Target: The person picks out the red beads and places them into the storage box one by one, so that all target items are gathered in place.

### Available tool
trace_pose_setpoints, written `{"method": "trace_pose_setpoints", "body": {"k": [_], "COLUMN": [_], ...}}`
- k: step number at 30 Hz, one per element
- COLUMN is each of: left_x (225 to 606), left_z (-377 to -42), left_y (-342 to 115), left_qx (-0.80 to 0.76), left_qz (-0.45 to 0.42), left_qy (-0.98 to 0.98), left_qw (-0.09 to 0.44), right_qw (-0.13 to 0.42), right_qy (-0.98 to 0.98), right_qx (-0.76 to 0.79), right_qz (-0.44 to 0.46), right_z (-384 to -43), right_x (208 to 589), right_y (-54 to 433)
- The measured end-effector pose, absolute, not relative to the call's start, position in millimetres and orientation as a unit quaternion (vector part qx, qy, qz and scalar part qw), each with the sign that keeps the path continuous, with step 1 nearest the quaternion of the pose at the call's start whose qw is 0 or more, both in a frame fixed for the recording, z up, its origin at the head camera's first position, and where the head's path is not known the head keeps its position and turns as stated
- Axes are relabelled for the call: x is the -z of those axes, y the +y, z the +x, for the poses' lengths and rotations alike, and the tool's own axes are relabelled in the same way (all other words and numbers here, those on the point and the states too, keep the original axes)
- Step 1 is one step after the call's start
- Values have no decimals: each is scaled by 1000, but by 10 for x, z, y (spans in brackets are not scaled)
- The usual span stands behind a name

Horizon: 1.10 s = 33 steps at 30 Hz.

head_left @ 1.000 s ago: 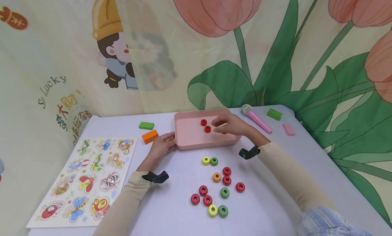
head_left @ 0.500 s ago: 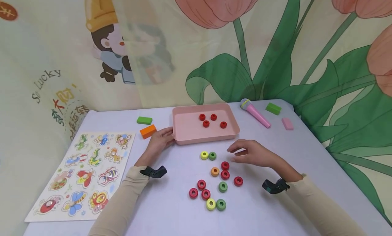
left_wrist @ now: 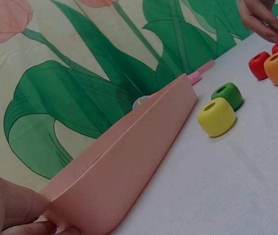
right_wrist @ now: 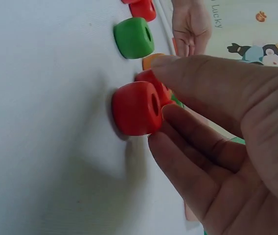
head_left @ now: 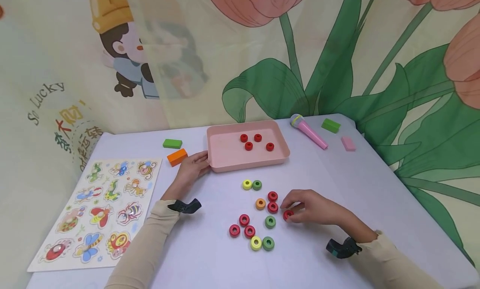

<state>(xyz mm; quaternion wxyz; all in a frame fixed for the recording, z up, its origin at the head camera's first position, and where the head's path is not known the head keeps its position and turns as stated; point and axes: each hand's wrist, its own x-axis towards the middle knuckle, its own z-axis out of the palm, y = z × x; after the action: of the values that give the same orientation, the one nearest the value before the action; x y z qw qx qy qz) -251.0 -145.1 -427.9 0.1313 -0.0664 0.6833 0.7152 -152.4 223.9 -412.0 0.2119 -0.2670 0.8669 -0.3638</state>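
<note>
My left hand [head_left: 192, 169] rests against the left front corner of a pink tray [head_left: 247, 162], its fingertips and thumb touching the outer wall. Inside the tray lie several red beads [head_left: 248, 146]. My right hand [head_left: 315, 207] is low over the table, thumb and fingers spread on either side of a red bead [right_wrist: 137, 108]. In the right wrist view a small gap shows between the thumb and that bead, which sits on the cloth. To its left are more red beads [head_left: 272, 207], an orange bead [head_left: 260, 204], green beads [head_left: 270, 222] and yellow beads [head_left: 256, 243].
A picture puzzle board [head_left: 97, 214] lies at the left. Near the left hand are an orange block [head_left: 177, 157] and a green block [head_left: 172, 144]. A pink toy microphone [head_left: 311, 134], another green block [head_left: 331, 125] and a pink block [head_left: 348, 143] lie at the back right.
My right hand has drawn back from above the tray and come down to a red bead at the front right. Four-cornered tray and left hand keep their places; the head view has shifted slightly.
</note>
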Motion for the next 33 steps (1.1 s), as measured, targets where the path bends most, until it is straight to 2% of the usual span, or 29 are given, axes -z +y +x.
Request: {"method": "trace_pose_setpoints", "body": {"k": [9,15,25,33], "left_x": [4286,4280,4314,4302], "left_z": [-2521,-2534,-2541,-2525], "left_y": [-1460,-1452,-1464,-1450], "left_qx": [-723,-719,-727,-726], "left_qz": [-71,-77,-73,-63], "left_qy": [675,678,671,673], "left_qw": [129,132,130,126], "right_qw": [220,222,190,168], "right_qy": [877,881,886,896], "right_qx": [326,315,307,285], "right_qz": [-276,-276,-293,-295], "right_z": [-1555,-1689,-2318,-2875], "right_x": [4165,4038,3710,3526], "right_y": [2219,2242,2237,2023]}}
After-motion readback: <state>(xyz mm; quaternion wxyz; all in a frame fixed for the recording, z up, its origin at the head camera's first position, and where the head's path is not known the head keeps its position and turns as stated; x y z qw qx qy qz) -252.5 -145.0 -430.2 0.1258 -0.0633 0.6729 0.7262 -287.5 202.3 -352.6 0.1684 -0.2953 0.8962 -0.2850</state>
